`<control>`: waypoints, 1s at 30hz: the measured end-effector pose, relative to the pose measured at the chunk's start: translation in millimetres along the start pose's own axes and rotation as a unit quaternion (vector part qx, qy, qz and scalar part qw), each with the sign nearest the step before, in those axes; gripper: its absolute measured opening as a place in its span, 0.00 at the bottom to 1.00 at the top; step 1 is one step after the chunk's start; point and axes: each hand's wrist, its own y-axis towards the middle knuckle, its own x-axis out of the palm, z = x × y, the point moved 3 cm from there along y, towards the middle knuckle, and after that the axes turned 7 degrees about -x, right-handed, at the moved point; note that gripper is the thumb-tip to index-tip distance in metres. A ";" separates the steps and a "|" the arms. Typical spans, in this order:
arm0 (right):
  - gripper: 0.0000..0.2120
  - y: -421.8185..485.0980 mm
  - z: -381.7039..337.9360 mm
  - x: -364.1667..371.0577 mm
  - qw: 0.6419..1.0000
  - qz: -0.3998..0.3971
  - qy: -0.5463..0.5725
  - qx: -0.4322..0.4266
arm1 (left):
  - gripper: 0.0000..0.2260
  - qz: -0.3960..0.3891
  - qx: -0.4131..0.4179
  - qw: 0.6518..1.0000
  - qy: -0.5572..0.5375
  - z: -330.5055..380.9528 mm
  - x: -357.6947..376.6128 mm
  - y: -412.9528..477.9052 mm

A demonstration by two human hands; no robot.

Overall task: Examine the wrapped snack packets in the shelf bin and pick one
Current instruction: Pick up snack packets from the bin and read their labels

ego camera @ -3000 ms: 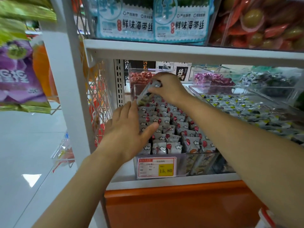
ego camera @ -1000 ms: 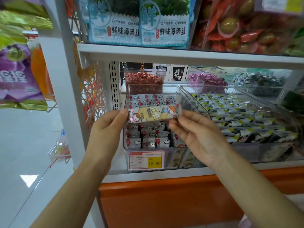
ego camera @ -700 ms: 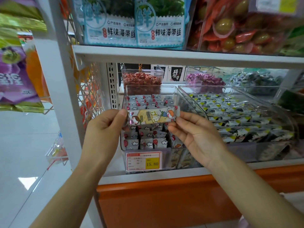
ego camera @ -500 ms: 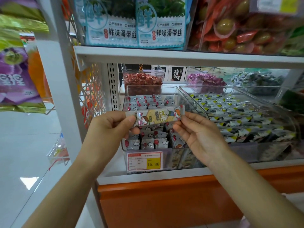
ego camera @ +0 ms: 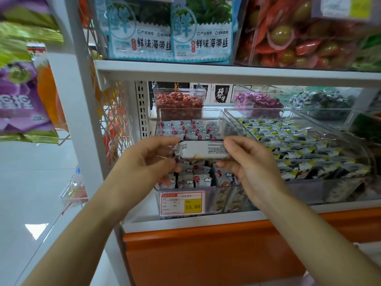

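Each pinching one crimped end, the left hand [ego camera: 148,162] and right hand [ego camera: 250,163] held the long white foil snack packet [ego camera: 203,150] level before the clear plastic shelf bin [ego camera: 214,114], fine-print side facing the person, apparently for reading.

Snack packet [ego camera: 203,150] held level between both hands, left hand [ego camera: 147,162] and right hand [ego camera: 250,164] pinching its ends; clear bin [ego camera: 218,118] behind fingers.

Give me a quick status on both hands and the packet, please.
Left hand and right hand each pinch one end of snack packet. Packet level in front of the bin, white printed side toward camera. Nothing blocking it.
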 end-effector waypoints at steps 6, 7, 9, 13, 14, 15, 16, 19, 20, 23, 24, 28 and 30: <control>0.09 0.7 -5.4 3.4 0.994 -0.049 -0.082 -0.047 | 0.20 0.021 0.006 1.000 0.022 -0.7 -1.9 -0.2; 0.08 0.6 -6.1 3.2 0.993 -0.051 -0.093 -0.053 | 0.19 0.023 0.005 0.999 0.021 -1.4 -2.0 0.5; 0.07 0.7 -7.8 2.8 0.991 -0.053 -0.109 -0.065 | 0.16 0.024 0.004 1.000 0.019 -2.8 -2.0 1.6; 0.07 0.9 -10.4 1.9 0.985 -0.043 -0.144 -0.083 | 0.16 0.012 0.025 0.999 0.034 -0.2 1.1 0.4; 0.07 1.2 -10.7 1.1 0.982 -0.035 -0.160 -0.091 | 0.14 0.011 0.032 0.998 0.049 0.5 3.1 -0.1; 0.08 1.4 -10.9 0.4 0.978 -0.029 -0.181 -0.102 | 0.12 0.013 0.039 0.997 0.072 0.4 5.0 0.0; 0.08 1.6 -11.4 0.3 0.972 -0.027 -0.203 -0.113 | 0.11 0.018 0.045 0.994 0.098 -0.2 6.5 0.5; 0.07 1.4 -13.5 0.4 0.960 -0.026 -0.245 -0.134 | 0.13 0.042 0.051 0.987 0.144 -1.7 7.7 1.5; 0.07 1.1 -14.4 0.6 0.958 -0.028 -0.248 -0.140 | 0.15 0.047 0.050 0.987 0.142 -1.8 8.0 1.0; 0.07 -1.5 -16.5 4.6 0.953 -0.053 -0.251 -0.164 | 0.13 0.069 0.059 0.985 0.149 0.2 10.6 -0.6; 0.07 -2.3 -16.6 6.5 0.949 -0.063 -0.256 -0.173 | 0.11 0.076 0.063 0.983 0.156 0.9 11.5 -0.8; 0.07 -3.2 -15.4 8.6 0.947 -0.080 -0.258 -0.174 | 0.07 0.062 0.046 0.984 0.160 3.4 8.0 0.5; 0.06 -3.6 -14.6 9.2 0.949 -0.091 -0.254 -0.165 | 0.11 0.044 0.023 0.988 0.148 3.1 3.0 1.8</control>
